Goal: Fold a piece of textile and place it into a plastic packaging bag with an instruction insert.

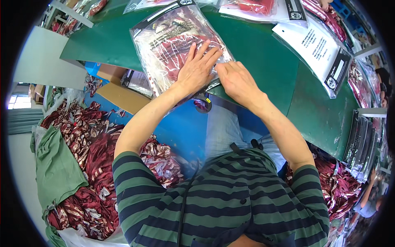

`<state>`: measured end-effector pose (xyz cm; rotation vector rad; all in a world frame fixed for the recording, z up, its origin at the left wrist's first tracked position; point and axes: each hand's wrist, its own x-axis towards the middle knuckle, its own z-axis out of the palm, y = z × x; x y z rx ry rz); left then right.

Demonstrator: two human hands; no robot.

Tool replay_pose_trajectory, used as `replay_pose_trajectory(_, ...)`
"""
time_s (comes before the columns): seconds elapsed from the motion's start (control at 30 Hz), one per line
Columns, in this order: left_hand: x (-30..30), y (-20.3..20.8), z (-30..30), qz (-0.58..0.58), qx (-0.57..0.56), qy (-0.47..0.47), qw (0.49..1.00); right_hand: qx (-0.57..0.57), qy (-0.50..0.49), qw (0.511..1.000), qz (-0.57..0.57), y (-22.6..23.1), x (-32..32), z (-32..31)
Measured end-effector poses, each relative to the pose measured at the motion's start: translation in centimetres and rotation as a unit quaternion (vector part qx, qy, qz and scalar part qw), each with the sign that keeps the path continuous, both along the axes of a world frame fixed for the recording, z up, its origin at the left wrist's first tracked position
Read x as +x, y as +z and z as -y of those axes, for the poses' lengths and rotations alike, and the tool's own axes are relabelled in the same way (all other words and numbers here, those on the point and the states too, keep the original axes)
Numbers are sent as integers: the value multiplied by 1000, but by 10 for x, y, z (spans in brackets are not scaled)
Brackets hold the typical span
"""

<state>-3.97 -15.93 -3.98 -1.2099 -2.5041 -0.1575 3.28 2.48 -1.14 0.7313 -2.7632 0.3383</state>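
Note:
A clear plastic bag (164,78) with a folded dark red and cream garment inside lies tilted on the green table (263,53), its near end reaching over the edge. My left hand (196,68) rests flat on the bag, fingers stretched out and slightly spread. My right hand (238,80) is closed at the bag's near right corner, its fingers curled against the plastic edge. Its fingertips are partly hidden. A black strip runs along the bag's far end.
More bagged garments (257,10) lie across the table's far side, and a white printed bag (314,51) lies at right. An opened cardboard box (123,96) is below the table's left edge. Heaps of dark red fabric (96,164) and a green cloth (57,164) fill the left.

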Motion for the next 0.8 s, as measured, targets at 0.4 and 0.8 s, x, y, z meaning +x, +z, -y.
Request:
replay_pose_trajectory(0.4,-15,-5,20,154,111,-66,980,-138,144,978,63,-5,-44,-13)
replay_pose_trajectory(0.8,-50,37,82,324,7,-175,930,-170,53,942,283,-6,-70,-9)
